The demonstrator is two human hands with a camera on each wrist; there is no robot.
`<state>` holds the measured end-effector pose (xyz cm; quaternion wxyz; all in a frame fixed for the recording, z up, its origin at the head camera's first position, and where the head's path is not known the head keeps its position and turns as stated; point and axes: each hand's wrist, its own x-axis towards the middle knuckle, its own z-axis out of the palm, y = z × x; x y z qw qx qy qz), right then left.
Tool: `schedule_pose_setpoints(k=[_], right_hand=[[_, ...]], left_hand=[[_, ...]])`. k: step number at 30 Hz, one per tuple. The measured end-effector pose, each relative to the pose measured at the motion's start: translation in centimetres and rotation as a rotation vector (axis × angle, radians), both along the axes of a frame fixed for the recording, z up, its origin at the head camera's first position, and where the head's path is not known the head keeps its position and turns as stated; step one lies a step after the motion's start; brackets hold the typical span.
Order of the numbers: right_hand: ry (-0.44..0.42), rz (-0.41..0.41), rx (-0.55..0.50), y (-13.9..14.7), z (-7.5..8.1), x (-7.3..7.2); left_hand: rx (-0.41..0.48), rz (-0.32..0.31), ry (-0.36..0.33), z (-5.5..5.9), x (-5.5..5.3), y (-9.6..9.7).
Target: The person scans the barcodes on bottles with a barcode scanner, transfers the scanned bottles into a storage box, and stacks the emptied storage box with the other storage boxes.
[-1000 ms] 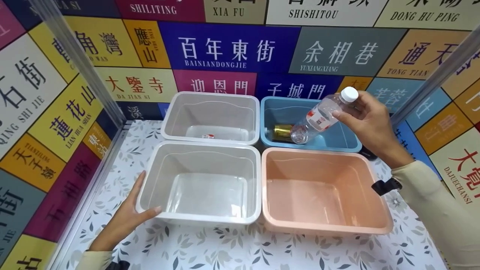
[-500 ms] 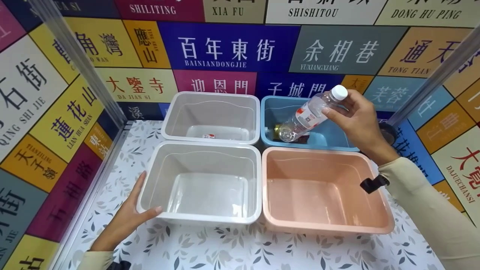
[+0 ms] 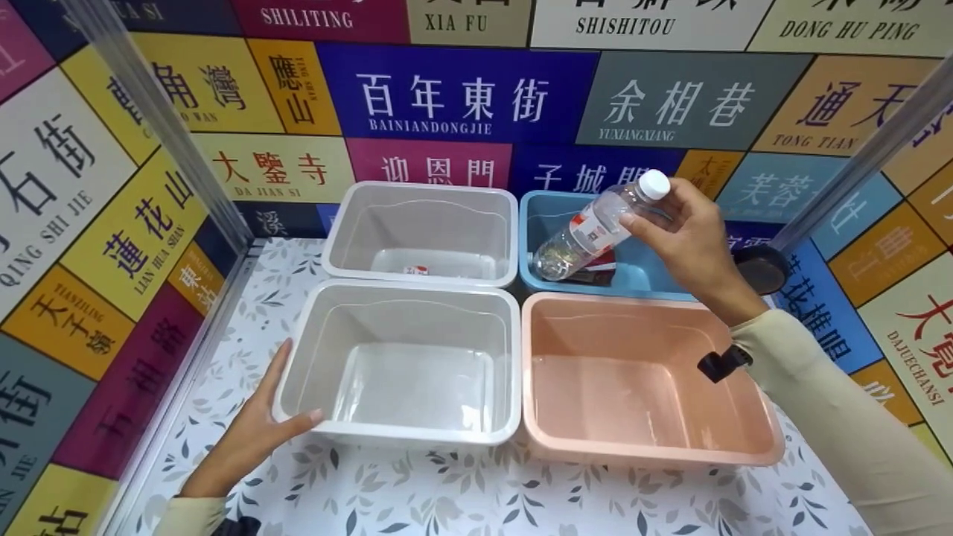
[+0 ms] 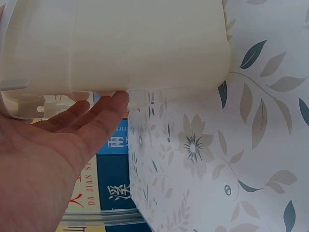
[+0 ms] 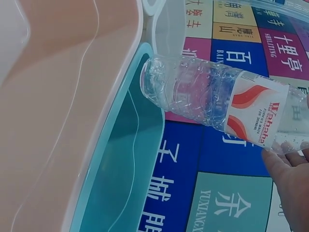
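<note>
In the head view my right hand (image 3: 689, 242) grips a clear plastic water bottle (image 3: 595, 231) near its white cap. The bottle tilts, base down to the left, over the blue bin (image 3: 648, 296). The right wrist view shows the red-and-white label on the bottle (image 5: 193, 92) and part of my right hand (image 5: 289, 188) at its upper end. My left hand (image 3: 249, 428) rests at the left front corner of the white bin (image 3: 402, 432), thumb near the rim. In the left wrist view its straight fingers (image 4: 104, 118) touch the bin's outer wall (image 4: 145, 48).
A grey bin (image 3: 417, 279) stands behind the white one, with a red-and-white label inside. The blue bin holds a dark red item (image 3: 603, 272), partly covered by the bottle. An orange bin (image 3: 648, 450) stands front right. A round black object (image 3: 761, 269) is behind my right wrist.
My right hand has carried the bottle leftward over the blue bin, towards its left end. My left hand has stayed in place at the white bin.
</note>
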<state>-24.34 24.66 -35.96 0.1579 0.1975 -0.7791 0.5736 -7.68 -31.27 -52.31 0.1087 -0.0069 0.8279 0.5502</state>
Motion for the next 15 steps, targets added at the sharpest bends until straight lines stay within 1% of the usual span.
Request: schedule_pose_setpoints(k=[10, 15], right_hand=[[-0.001, 0.015, -0.026, -1.8, -0.1, -0.2], [0.001, 0.019, -0.037, -3.3, 0.8, 0.8]], left_hand=[[0.007, 0.008, 0.009, -0.1, -0.1, 0.0], [0.0, 0.0, 0.02, -0.1, 0.0, 0.1]])
